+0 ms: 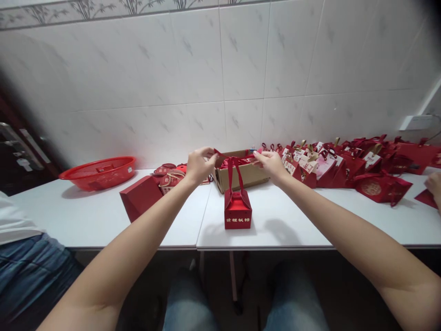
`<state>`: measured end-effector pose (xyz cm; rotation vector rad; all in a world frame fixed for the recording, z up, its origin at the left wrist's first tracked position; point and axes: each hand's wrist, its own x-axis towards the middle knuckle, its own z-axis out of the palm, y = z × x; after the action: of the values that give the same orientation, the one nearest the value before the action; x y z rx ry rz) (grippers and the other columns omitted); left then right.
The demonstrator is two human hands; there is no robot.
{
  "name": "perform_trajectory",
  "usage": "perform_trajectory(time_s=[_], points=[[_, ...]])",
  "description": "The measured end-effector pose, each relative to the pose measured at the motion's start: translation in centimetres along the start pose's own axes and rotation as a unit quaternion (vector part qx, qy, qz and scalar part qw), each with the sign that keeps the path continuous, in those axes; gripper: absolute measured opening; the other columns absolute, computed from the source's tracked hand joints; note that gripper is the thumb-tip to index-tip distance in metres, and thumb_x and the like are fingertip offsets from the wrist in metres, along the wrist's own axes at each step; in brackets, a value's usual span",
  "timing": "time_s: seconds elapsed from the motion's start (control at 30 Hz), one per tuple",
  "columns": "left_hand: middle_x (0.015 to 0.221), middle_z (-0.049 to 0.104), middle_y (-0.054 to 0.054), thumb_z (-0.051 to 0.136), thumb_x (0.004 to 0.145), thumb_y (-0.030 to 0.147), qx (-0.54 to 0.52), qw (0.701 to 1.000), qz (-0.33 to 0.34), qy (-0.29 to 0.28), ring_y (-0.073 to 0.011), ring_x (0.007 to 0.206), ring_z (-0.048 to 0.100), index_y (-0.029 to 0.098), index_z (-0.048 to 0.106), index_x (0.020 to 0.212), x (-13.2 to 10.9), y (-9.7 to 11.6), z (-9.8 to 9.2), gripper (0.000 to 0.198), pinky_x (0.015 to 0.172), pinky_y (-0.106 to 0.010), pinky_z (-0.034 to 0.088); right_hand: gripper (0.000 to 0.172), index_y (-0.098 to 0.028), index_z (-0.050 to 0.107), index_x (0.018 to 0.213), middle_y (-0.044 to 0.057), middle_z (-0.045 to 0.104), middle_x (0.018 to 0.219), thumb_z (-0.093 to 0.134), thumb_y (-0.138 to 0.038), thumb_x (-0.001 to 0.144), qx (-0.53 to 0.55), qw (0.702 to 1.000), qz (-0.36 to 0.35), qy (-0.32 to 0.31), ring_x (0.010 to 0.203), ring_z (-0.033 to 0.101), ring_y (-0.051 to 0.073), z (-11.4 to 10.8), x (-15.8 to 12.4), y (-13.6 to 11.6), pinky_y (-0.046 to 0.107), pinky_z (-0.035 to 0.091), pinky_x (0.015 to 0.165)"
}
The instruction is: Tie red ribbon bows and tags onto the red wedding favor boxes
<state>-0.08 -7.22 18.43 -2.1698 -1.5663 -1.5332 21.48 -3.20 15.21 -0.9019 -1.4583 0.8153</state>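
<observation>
A small red gift box (238, 219) with gold characters on its front stands upright on the white table before me. Its red ribbon (237, 172) rises from the top and crosses in a knot or loop above the box. My left hand (201, 163) pinches one ribbon end, and my right hand (270, 164) pinches the other, so the ends stretch apart to both sides. Just behind the ribbon sits an open cardboard box (225, 180) holding shiny red material.
A red plastic basket (99, 174) and a plain red box (142, 197) lie to the left, near several patterned red boxes (169, 179). Many finished-looking red gift bags (324, 165) crowd the right. A person (27, 262) stands at left; another person's hand (434, 186) shows at far right.
</observation>
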Motion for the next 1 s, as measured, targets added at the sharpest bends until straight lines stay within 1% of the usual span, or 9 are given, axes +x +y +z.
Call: perform_trajectory(time_s=[0.17,0.33,0.47,0.6,0.7,0.8,0.87,0.93,1.0], points=[[0.084,0.070,-0.006,0.053,0.077,0.032,0.061,0.992,-0.102,-0.038,-0.0182,0.079,0.064,0.017,0.062,0.081,-3.5,-5.5,-2.2,0.018,0.071,-0.027,0.047,0.034,-0.016,0.061,0.057,0.007,0.065,0.062,0.059,-0.048,0.069,-0.092,0.991,0.082,0.053,0.060,0.058,0.017,-4.5,-2.4,5.1,0.028,0.044,0.059],[0.074,0.068,-0.005,0.052,0.074,0.034,0.123,0.969,-0.202,-0.075,-0.0195,0.070,0.063,0.017,0.059,0.072,-7.8,-10.8,-4.6,0.018,0.061,-0.026,0.043,0.032,-0.018,0.056,0.049,0.009,0.062,0.054,0.059,-0.047,0.061,-0.101,0.981,0.154,0.069,0.053,0.057,0.019,-9.4,-6.2,10.4,0.030,0.041,0.052],[0.074,0.070,-0.004,0.052,0.072,0.034,0.158,0.952,-0.241,-0.108,-0.0207,0.074,0.063,0.020,0.061,0.070,-9.8,-12.3,-4.9,0.017,0.062,-0.026,0.042,0.033,-0.018,0.060,0.049,0.010,0.064,0.059,0.058,-0.050,0.059,-0.120,0.974,0.185,0.053,0.059,0.059,0.021,-10.9,-9.0,12.9,0.033,0.044,0.058],[0.082,0.071,-0.007,0.052,0.072,0.031,0.190,0.932,-0.280,-0.131,-0.0256,0.081,0.064,0.020,0.061,0.072,-10.0,-12.9,-4.0,0.014,0.067,-0.031,0.042,0.035,-0.019,0.061,0.054,0.013,0.067,0.065,0.054,-0.052,0.063,-0.150,0.969,0.188,0.056,0.066,0.062,0.026,-11.2,-9.7,13.7,0.037,0.047,0.064],[0.102,0.067,-0.013,0.052,0.071,0.024,0.219,0.923,-0.294,-0.120,-0.0334,0.098,0.060,0.019,0.061,0.087,-9.6,-12.3,-2.7,0.019,0.079,-0.041,0.042,0.027,-0.018,0.064,0.068,0.016,0.068,0.083,0.055,-0.043,0.065,-0.276,0.947,0.150,0.062,0.081,0.063,0.031,-10.6,-9.1,13.2,0.042,0.047,0.076],[0.135,0.047,-0.015,0.046,0.076,0.020,0.218,0.943,-0.240,-0.081,-0.0320,0.126,0.041,0.018,0.050,0.115,-9.3,-10.3,-0.6,0.039,0.097,-0.045,0.033,0.036,-0.014,0.063,0.098,0.019,0.060,0.112,0.055,-0.032,0.068,-0.369,0.922,0.012,0.114,0.108,0.054,0.034,-8.2,-8.3,11.5,0.047,0.039,0.094],[0.133,0.048,-0.014,0.045,0.081,0.026,0.122,0.976,-0.153,-0.097,-0.0273,0.126,0.042,0.017,0.048,0.117,-9.2,-8.5,1.2,0.037,0.101,-0.041,0.033,0.039,-0.013,0.059,0.107,0.018,0.059,0.116,0.052,-0.033,0.075,-0.322,0.944,-0.051,0.051,0.110,0.054,0.030,-5.5,-7.9,10.0,0.044,0.040,0.096],[0.123,0.055,-0.011,0.047,0.083,0.039,0.008,0.980,-0.123,-0.159,-0.0245,0.116,0.050,0.019,0.051,0.111,-9.1,-6.8,3.1,0.034,0.095,-0.036,0.041,0.039,-0.015,0.057,0.110,0.016,0.060,0.115,0.052,-0.037,0.078,-0.252,0.966,-0.033,-0.035,0.103,0.059,0.027,-2.5,-7.7,8.6,0.042,0.045,0.090],[0.115,0.058,-0.011,0.054,0.079,0.044,-0.042,0.968,-0.127,-0.210,-0.0233,0.105,0.056,0.018,0.051,0.106,-9.2,-5.5,4.8,0.037,0.087,-0.034,0.046,0.040,-0.015,0.055,0.112,0.016,0.059,0.119,0.053,-0.040,0.081,-0.202,0.974,0.012,-0.099,0.101,0.061,0.025,0.1,-7.5,7.7,0.039,0.048,0.086]])
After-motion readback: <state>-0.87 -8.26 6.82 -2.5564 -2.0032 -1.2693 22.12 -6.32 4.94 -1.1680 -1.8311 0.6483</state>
